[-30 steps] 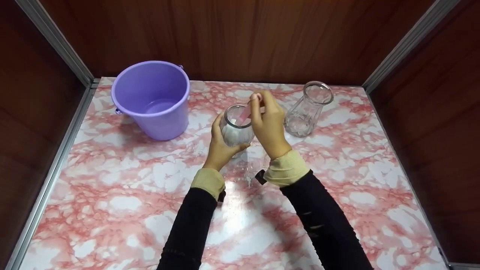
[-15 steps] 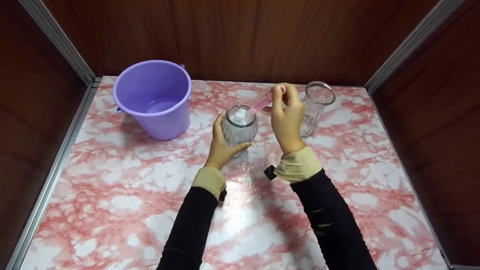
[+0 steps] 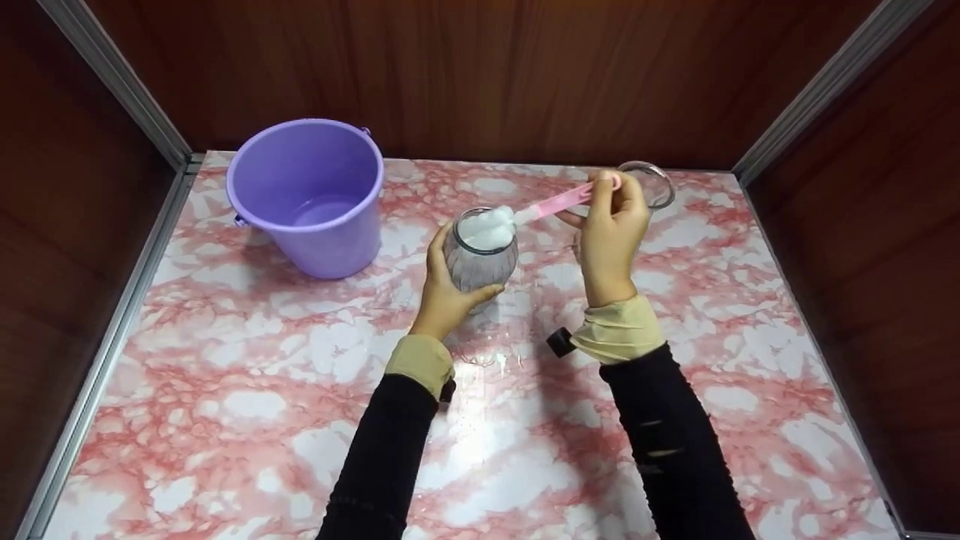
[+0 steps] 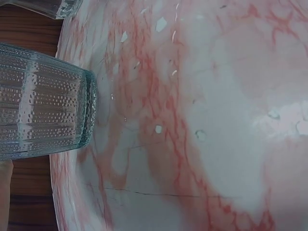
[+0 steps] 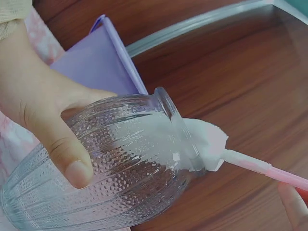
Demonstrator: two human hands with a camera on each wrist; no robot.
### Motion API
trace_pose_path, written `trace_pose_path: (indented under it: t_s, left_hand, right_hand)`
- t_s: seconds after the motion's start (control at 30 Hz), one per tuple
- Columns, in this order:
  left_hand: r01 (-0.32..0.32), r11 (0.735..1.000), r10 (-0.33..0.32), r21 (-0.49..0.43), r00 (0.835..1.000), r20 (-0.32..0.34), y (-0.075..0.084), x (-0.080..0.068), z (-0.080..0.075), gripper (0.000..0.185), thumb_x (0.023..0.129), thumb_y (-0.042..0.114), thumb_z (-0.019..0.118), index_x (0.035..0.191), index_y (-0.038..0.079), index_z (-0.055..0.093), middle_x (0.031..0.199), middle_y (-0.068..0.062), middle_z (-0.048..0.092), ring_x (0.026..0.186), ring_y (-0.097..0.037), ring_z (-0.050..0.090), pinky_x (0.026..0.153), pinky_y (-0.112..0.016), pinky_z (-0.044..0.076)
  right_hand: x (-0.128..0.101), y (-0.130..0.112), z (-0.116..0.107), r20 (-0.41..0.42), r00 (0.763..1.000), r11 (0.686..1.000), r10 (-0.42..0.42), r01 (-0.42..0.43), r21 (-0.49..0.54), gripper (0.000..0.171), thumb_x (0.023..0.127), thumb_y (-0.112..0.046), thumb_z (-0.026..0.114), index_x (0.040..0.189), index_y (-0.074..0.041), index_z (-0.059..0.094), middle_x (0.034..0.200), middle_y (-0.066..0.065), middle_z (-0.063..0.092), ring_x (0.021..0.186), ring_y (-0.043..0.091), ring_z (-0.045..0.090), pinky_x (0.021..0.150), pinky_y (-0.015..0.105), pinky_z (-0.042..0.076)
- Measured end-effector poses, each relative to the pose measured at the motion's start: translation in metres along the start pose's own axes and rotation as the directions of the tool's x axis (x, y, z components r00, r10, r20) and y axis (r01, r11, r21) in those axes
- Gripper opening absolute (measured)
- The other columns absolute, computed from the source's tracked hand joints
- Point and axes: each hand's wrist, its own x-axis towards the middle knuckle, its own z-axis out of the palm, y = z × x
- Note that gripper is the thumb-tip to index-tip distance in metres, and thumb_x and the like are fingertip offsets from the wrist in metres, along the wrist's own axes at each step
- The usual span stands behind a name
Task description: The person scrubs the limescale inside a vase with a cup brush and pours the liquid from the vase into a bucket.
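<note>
My left hand (image 3: 444, 294) grips a ribbed glass jar (image 3: 480, 251) lifted a little off the marble table (image 3: 247, 390). The jar's dotted wall fills the left of the left wrist view (image 4: 43, 101). My right hand (image 3: 611, 232) pinches the pink handle of a sponge brush (image 3: 559, 201). Its white sponge head (image 3: 491, 223) sits at the jar's mouth, partly out of it (image 5: 202, 139). In the right wrist view the left thumb (image 5: 67, 154) presses on the jar (image 5: 120, 163).
A purple bucket (image 3: 307, 196) with a little water stands at the back left. A second glass vase (image 3: 651, 184) stands behind my right hand, mostly hidden. Wooden walls close in the table on three sides.
My right hand has drawn the brush up and to the right, pulling the sponge head from deep inside the jar to its mouth. The left hand has kept the jar nearly still.
</note>
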Motion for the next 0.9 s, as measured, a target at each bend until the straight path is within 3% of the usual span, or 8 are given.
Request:
trace_pose_path:
  t_s: [0.2,0.43,0.7,0.9]
  left_hand:
    - [-0.003,1.0,0.003,-0.009,1.0,0.001,-0.001,0.0,0.001,0.118,0.072,0.027,0.094,0.16,0.021,0.016,0.164,-0.006,0.023,0.148,-0.027,0.03,0.12,-0.045,0.029]
    - [-0.039,0.999,0.039,-0.016,0.999,0.016,-0.003,0.0,0.001,0.117,0.073,0.027,0.093,0.159,0.02,0.015,0.164,-0.009,0.023,0.148,-0.026,0.029,0.121,-0.045,0.029]
    - [-0.007,1.0,0.007,-0.015,1.0,0.019,-0.003,0.0,-0.001,0.118,0.073,0.03,0.093,0.16,0.021,0.013,0.164,-0.007,0.022,0.149,-0.027,0.028,0.121,-0.046,0.027]
    - [0.001,1.0,0.0,-0.016,1.0,0.023,-0.002,0.0,-0.001,0.118,0.074,0.027,0.093,0.16,0.02,0.013,0.164,-0.008,0.023,0.148,-0.027,0.029,0.121,-0.045,0.028]
  right_hand:
    - [0.001,0.005,-0.007,-0.069,0.993,0.993,0.092,-0.086,0.086,0.018,0.105,-0.005,0.049,0.093,0.002,0.06,0.08,0.009,0.058,0.068,0.018,0.063,0.056,0.039,0.062]
    - [0.004,0.01,-0.016,-0.154,0.965,0.96,0.212,-0.176,0.219,0.019,0.105,-0.006,0.05,0.094,0.005,0.06,0.078,0.008,0.054,0.066,0.019,0.062,0.055,0.038,0.062]
    - [0.004,0.016,-0.023,-0.194,0.95,0.948,0.244,-0.191,0.256,0.021,0.106,-0.007,0.049,0.093,0.007,0.059,0.08,0.011,0.056,0.066,0.02,0.064,0.056,0.036,0.062]
    - [0.001,0.023,-0.03,-0.211,0.945,0.943,0.25,-0.187,0.277,0.025,0.106,-0.006,0.048,0.101,0.017,0.054,0.08,0.013,0.057,0.066,0.021,0.064,0.058,0.038,0.063]
